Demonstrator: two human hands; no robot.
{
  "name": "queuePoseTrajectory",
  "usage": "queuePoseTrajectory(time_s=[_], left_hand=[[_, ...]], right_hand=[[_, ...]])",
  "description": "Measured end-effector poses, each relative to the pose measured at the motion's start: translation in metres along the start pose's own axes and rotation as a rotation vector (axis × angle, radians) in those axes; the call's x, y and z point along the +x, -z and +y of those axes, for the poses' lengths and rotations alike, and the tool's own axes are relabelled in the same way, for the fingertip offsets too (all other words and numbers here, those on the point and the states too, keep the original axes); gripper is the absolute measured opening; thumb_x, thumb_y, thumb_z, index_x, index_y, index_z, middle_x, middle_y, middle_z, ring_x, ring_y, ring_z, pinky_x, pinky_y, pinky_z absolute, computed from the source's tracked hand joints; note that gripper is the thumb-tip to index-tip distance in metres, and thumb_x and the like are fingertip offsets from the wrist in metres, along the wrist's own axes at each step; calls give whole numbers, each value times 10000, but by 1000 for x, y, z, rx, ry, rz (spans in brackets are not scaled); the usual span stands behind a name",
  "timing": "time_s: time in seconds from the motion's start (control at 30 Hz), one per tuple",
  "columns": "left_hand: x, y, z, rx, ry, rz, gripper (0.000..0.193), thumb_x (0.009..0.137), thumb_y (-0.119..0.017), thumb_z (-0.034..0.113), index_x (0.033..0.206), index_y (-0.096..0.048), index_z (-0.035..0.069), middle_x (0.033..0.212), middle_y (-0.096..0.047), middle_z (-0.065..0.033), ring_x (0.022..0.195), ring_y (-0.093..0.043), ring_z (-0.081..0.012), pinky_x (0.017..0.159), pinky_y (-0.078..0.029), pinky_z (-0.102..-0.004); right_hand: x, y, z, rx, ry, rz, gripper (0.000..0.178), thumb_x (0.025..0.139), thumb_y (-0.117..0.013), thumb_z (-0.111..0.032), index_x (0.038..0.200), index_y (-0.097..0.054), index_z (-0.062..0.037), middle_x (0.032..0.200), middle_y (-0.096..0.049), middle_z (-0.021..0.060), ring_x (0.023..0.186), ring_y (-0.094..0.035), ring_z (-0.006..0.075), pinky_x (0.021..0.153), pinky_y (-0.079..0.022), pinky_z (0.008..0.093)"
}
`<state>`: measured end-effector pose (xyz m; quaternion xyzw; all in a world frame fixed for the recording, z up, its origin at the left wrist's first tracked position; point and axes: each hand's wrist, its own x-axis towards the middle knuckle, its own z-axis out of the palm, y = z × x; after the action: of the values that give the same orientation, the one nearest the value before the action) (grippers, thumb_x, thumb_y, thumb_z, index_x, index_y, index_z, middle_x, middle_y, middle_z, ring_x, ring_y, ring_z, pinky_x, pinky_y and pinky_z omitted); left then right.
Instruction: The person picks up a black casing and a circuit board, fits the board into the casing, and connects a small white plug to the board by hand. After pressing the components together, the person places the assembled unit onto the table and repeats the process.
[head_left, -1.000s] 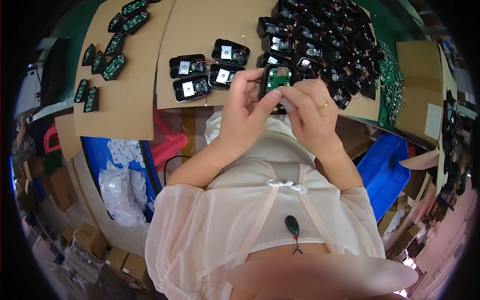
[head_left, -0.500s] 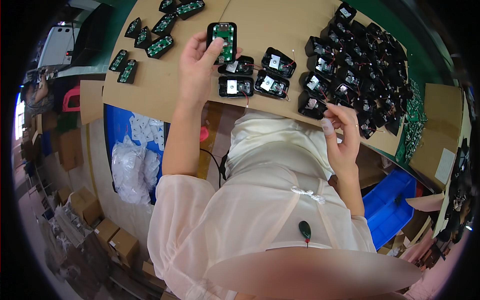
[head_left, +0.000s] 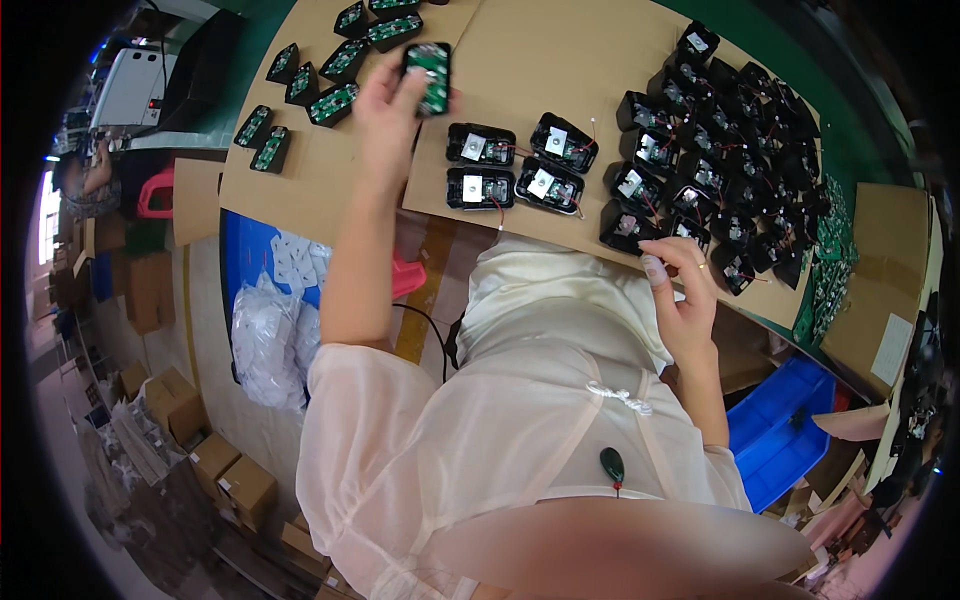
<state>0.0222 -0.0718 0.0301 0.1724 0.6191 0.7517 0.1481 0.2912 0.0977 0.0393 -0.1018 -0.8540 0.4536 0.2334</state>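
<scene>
Farther left over the bench (head_left: 570, 60) than a half second ago, the left hand (head_left: 388, 105) carries a green-board unit (head_left: 433, 62) in its black shell, close to the left group of units (head_left: 333, 104). It pinches the unit, thumb across the board and fingers behind the shell. The right hand (head_left: 685, 295) has stayed by the near edge, beside the right-hand cluster (head_left: 705, 175), its thumb and curled fingertips close together; whether they pinch anything I cannot tell.

Wide brown cardboard stretches beyond the middle housings (head_left: 480, 188) and up to the cluster, giving the left hand broad room; only a narrow strip parts those housings from the cluster, and another parts them from the near edge.

Counted: one unit in hand; at least nine in the left group, which the picture's upper edge cuts; four middle housings with white plates; the cluster overlaps too much to count. One blue bin (head_left: 780, 430) sits below the right edge, and one cardboard box (head_left: 870, 280) stands right of the loose green boards (head_left: 832, 240).
</scene>
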Motion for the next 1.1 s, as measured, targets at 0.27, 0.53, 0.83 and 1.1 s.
queuePoseTrajectory(time_s=[0.27, 0.53, 0.83, 1.1], left_hand=[[20, 1, 19, 121, 151, -36, 267, 887, -478, 143, 1070, -440, -48, 931, -591, -153, 829, -618, -259, 732, -535, -345], [-78, -83, 7, -135, 160, -96, 230, 860, -520, 74, 1056, -447, -21, 994, -555, -105, 897, -558, -144, 765, -460, -241], [-92, -84, 26, -144, 27, -142, 259, 861, -505, 40, 1093, -425, -43, 1053, -527, -107, 968, -521, -140, 842, -423, -253], [-103, -76, 20, -165, -62, -104, 269, 859, -516, 52, 1106, -431, -13, 1016, -528, -84, 932, -519, -120, 812, -424, -238]], right_hand=[[-8, -3, 9, 193, -257, -16, 205, 816, -550, -28, 1021, -550, -12, 876, -555, 67, 692, -511, 122, 576, -411, 212], [64, -58, -7, 460, -134, -76, 488, 818, -588, -144, 1233, -383, 10, 1185, -379, 127, 1035, -469, 202, 867, -416, 310], [61, -62, -17, 786, -156, -95, 432, 832, -544, -43, 1236, -397, 6, 1217, -362, 90, 1067, -460, 189, 885, -411, 291], [56, -69, -28, 754, -120, -88, 396, 811, -562, -18, 1190, -448, -11, 1087, -422, 62, 1013, -499, 157, 840, -434, 269]])
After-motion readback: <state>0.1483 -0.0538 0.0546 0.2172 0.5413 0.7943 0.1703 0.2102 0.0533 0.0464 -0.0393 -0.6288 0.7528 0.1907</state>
